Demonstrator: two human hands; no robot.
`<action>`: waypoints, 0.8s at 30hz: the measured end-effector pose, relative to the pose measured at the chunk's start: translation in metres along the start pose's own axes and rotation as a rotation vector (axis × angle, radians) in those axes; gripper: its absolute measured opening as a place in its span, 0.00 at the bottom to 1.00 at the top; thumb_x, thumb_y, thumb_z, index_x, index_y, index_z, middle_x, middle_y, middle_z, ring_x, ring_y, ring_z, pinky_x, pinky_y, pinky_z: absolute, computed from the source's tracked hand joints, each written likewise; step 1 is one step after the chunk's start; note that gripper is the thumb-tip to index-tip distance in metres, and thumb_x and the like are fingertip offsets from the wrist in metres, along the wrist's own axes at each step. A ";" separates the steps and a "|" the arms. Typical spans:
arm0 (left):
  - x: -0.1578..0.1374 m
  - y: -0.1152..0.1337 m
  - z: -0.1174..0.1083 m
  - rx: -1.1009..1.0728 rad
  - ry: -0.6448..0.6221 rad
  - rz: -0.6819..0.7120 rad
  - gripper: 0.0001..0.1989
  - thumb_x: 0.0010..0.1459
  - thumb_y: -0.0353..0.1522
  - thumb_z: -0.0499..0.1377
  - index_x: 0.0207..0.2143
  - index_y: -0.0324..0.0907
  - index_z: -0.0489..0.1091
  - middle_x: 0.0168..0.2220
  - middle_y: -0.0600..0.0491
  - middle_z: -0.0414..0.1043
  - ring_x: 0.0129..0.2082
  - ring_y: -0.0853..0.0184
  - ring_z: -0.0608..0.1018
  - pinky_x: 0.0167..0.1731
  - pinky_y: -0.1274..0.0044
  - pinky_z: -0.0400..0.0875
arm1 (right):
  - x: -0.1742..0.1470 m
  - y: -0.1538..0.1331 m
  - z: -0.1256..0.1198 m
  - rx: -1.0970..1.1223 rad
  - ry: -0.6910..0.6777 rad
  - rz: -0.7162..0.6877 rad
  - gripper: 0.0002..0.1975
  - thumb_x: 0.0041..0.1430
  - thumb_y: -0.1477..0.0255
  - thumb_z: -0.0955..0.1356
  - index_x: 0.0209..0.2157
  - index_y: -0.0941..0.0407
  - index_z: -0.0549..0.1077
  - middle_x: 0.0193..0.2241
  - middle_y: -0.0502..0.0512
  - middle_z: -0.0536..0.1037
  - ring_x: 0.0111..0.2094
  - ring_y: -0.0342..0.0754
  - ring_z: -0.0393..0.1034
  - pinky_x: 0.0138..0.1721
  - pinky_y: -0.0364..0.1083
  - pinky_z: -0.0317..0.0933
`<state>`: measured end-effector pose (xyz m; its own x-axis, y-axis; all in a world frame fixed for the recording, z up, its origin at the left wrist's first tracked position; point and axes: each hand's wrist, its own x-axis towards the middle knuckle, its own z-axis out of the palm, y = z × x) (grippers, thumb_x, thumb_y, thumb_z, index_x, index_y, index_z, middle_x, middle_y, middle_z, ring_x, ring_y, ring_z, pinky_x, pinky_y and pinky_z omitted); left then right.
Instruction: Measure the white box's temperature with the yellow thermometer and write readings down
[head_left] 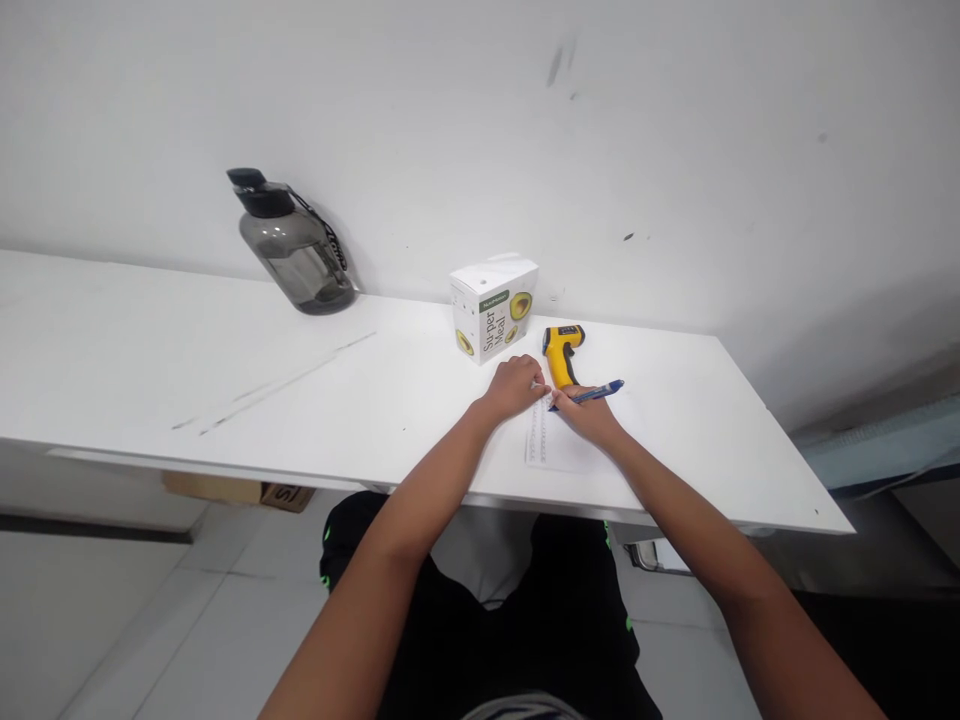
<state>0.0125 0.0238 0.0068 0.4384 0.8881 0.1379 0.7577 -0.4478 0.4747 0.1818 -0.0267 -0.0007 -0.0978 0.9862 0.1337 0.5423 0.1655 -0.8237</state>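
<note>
Arms (420,490) x2, hands (516,386) (591,414) x2 w/ 1 pen (604,389), 1 sheet (562,452)

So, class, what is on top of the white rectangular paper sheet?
Dark marks show on the sheet; the left hand, and the right hand holding a slim blue pen, overlap its far end, hiding what's beneath.

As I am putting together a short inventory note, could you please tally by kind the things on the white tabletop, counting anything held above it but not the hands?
Grey bottle: 1
White box: 1
Yellow gun-shaped device: 1
Blue pen: 1
Marked paper: 1
Total: 5
</note>
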 end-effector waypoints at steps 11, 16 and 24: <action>-0.001 0.001 0.000 -0.003 -0.005 -0.001 0.07 0.59 0.36 0.58 0.34 0.44 0.72 0.47 0.51 0.72 0.50 0.58 0.71 0.50 0.67 0.64 | 0.000 0.002 0.000 0.003 -0.009 0.043 0.16 0.56 0.60 0.64 0.22 0.54 0.75 0.25 0.53 0.77 0.32 0.50 0.71 0.34 0.48 0.63; -0.001 0.001 -0.001 0.013 -0.014 -0.002 0.07 0.60 0.37 0.58 0.34 0.43 0.72 0.47 0.51 0.72 0.50 0.59 0.71 0.50 0.67 0.64 | 0.001 0.004 -0.001 0.004 -0.039 0.030 0.15 0.56 0.62 0.65 0.22 0.54 0.76 0.25 0.53 0.78 0.32 0.50 0.72 0.35 0.48 0.64; -0.001 0.001 -0.001 0.018 0.000 -0.002 0.05 0.59 0.35 0.58 0.34 0.44 0.72 0.47 0.51 0.72 0.50 0.58 0.71 0.50 0.67 0.64 | 0.000 0.002 0.001 -0.001 0.013 0.010 0.17 0.56 0.59 0.64 0.21 0.54 0.73 0.22 0.52 0.75 0.29 0.49 0.69 0.31 0.47 0.61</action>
<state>0.0130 0.0226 0.0079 0.4368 0.8891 0.1371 0.7670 -0.4477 0.4596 0.1823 -0.0262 -0.0028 -0.0819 0.9877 0.1329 0.5436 0.1561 -0.8247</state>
